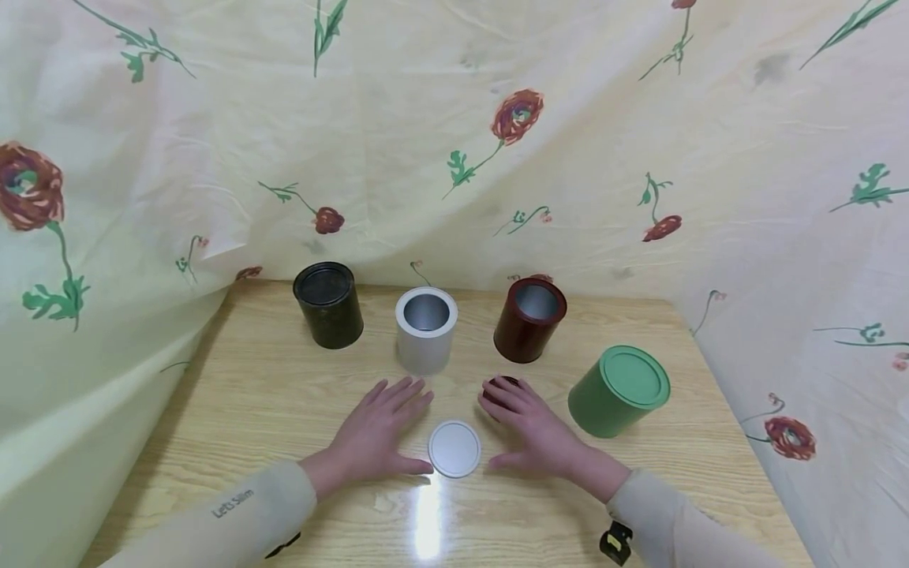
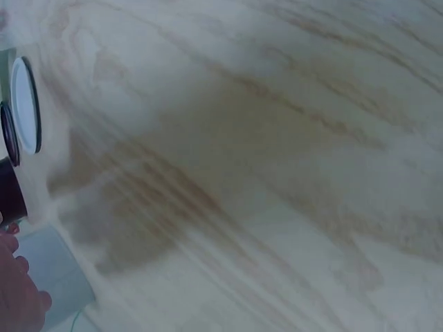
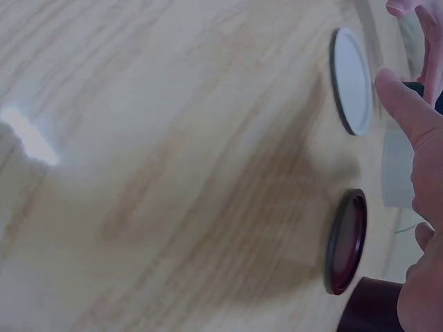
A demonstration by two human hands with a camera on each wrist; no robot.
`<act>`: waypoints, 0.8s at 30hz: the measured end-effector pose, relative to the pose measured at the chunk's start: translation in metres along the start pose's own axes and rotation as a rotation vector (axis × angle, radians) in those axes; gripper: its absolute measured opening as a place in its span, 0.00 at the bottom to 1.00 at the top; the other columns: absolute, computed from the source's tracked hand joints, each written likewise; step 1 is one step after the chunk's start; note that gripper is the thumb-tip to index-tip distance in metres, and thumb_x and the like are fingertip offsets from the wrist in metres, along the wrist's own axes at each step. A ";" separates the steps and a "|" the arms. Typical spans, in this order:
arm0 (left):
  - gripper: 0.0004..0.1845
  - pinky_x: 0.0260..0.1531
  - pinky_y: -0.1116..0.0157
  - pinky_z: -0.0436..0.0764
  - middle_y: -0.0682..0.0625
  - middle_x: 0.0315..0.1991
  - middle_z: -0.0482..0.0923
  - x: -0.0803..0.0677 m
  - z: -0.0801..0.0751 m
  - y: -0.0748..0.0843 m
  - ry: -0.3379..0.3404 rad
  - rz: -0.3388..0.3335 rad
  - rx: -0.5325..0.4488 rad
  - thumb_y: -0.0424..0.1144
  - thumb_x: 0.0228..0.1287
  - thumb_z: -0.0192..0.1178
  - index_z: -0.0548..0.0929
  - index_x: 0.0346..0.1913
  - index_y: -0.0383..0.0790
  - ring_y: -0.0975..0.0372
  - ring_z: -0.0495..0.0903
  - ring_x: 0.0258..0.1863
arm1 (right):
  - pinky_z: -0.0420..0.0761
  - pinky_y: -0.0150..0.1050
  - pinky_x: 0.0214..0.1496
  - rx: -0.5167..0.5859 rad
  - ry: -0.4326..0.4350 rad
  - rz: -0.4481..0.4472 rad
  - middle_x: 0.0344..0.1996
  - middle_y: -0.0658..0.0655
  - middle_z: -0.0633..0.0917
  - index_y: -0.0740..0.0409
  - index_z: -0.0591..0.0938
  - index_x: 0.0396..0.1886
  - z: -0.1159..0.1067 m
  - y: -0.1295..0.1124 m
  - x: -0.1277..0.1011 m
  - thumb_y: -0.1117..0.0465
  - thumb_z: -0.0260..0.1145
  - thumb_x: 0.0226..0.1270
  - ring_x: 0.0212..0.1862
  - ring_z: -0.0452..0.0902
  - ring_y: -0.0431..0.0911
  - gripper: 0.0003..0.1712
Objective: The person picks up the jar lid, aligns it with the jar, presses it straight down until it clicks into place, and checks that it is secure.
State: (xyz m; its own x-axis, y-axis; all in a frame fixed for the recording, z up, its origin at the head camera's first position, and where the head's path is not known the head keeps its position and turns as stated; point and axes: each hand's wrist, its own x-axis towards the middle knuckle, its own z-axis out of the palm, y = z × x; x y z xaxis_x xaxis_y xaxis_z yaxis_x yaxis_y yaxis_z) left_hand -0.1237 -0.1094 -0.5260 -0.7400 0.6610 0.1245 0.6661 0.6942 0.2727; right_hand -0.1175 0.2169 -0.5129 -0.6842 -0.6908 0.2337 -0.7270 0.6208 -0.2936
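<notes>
Both hands hold nothing, with fingers spread. The left hand (image 1: 376, 434) is left of a round white lid (image 1: 454, 449) lying flat on the table; its thumb tip points at the lid's rim. The right hand (image 1: 533, 430) is to the right of that lid. Its fingers partly cover a dark red lid (image 3: 347, 242) in the head view, while the right wrist view shows that lid whole and apart from the hand. Behind the hands stand an uncovered white canister (image 1: 424, 351) and an uncovered dark red canister (image 1: 521, 335), both grey inside.
A black canister (image 1: 334, 319) with its lid on stands at the back left. To the right of the right hand is a lidded green canister (image 1: 604, 402). Flowered cloth (image 1: 398, 142) hangs behind and beside the wooden table (image 1: 241, 394).
</notes>
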 end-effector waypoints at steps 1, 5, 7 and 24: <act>0.58 0.81 0.41 0.57 0.43 0.82 0.64 0.000 0.002 0.000 -0.005 -0.001 -0.003 0.76 0.54 0.71 0.70 0.81 0.44 0.46 0.61 0.82 | 0.65 0.76 0.73 0.000 0.000 0.001 0.74 0.69 0.76 0.67 0.79 0.72 0.002 0.000 -0.001 0.43 0.89 0.46 0.77 0.67 0.69 0.57; 0.58 0.82 0.42 0.56 0.43 0.82 0.64 -0.001 0.010 0.002 -0.027 -0.007 -0.010 0.77 0.54 0.70 0.71 0.81 0.44 0.46 0.61 0.82 | 0.64 0.75 0.74 0.003 -0.017 0.020 0.74 0.70 0.75 0.66 0.79 0.72 0.009 -0.001 -0.003 0.41 0.88 0.47 0.77 0.65 0.70 0.57; 0.59 0.82 0.42 0.56 0.43 0.82 0.63 0.000 0.013 0.003 -0.034 -0.011 -0.004 0.78 0.53 0.70 0.71 0.81 0.44 0.47 0.60 0.83 | 0.62 0.75 0.76 0.011 -0.033 0.041 0.75 0.69 0.74 0.66 0.79 0.73 0.012 -0.001 -0.004 0.40 0.88 0.48 0.79 0.63 0.69 0.57; 0.56 0.82 0.41 0.54 0.43 0.82 0.64 -0.001 0.030 0.006 -0.052 -0.034 -0.014 0.78 0.54 0.69 0.74 0.79 0.44 0.47 0.60 0.83 | 0.57 0.74 0.79 0.052 -0.063 0.087 0.78 0.65 0.73 0.60 0.81 0.72 0.032 0.002 -0.007 0.37 0.83 0.55 0.81 0.59 0.67 0.50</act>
State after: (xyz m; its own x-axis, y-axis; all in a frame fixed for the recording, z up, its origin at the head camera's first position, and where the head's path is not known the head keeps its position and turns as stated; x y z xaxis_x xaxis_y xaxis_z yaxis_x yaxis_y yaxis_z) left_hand -0.1162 -0.0972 -0.5534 -0.7560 0.6514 0.0650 0.6390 0.7128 0.2890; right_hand -0.1125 0.2111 -0.5449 -0.7383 -0.6582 0.1468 -0.6600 0.6603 -0.3584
